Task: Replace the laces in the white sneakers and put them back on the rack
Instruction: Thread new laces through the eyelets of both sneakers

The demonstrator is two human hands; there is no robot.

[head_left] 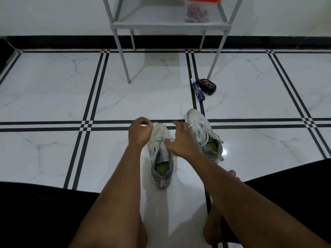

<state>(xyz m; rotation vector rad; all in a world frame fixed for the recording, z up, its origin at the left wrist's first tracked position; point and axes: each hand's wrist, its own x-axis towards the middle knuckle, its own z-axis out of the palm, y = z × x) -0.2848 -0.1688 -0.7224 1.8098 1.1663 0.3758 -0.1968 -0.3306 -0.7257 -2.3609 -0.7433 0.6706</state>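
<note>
White marble floor (53, 86) fills my view, grey rack (168, 26) up top. Two sneakers below it: laced sneaker (204, 135) on the right, near sneaker (160, 154) between my forearms. My left hand (138, 133) pinches the lace (167, 140) at its toe; right hand (180, 140) hovers half-curled, seemingly empty. I'd say pull evenly, keeping both ends level

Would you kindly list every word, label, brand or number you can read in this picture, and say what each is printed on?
No text can be read.
Blue bottle on the floor: white print, too blurred.
Black tin beside it: red and white label, too small.
Red-lidded container on the rack: no lettering shows.
</note>
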